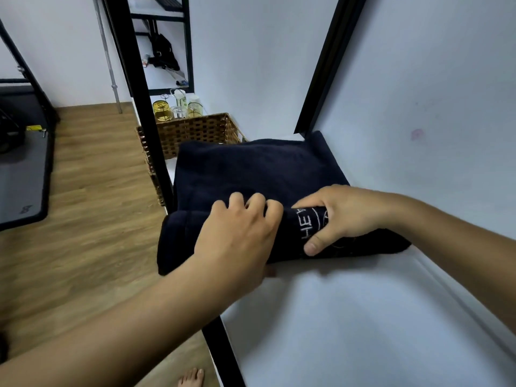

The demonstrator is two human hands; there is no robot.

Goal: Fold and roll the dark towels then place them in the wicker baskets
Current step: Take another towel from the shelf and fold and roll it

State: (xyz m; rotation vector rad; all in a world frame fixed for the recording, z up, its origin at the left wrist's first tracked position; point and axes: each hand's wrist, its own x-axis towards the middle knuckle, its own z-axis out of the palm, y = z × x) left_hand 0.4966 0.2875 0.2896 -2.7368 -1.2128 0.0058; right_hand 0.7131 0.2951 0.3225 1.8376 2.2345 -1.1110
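A: How are the hands set?

B: Both arms reach in from the near side, away from the wicker basket (195,132). The left hand (237,236) lies knuckles-up on the rolled part of the dark towel (251,169). Its fingers curl over the top of the roll, and one fingertip shows under the roll's near edge, so it grips the roll. The right hand (343,216) grips the same roll just beside it, fingers wrapped over the side facing the basket and thumb pressed on the near side, next to white lettering.

A: And the towel itself?

B: It lies on the white shelf (335,317), on the near side of the basket. The roll is at the end farthest from the basket, and its long axis runs crosswise, parallel to the basket's front wall. The flat, unrolled part stretches from the roll toward the basket. Its far edge reaches the basket's front, but I cannot tell whether they touch.

A: Anything else by the basket?

B: A black post (148,107) crosses in front of its left corner, and glass jars (163,110) stand just behind it.
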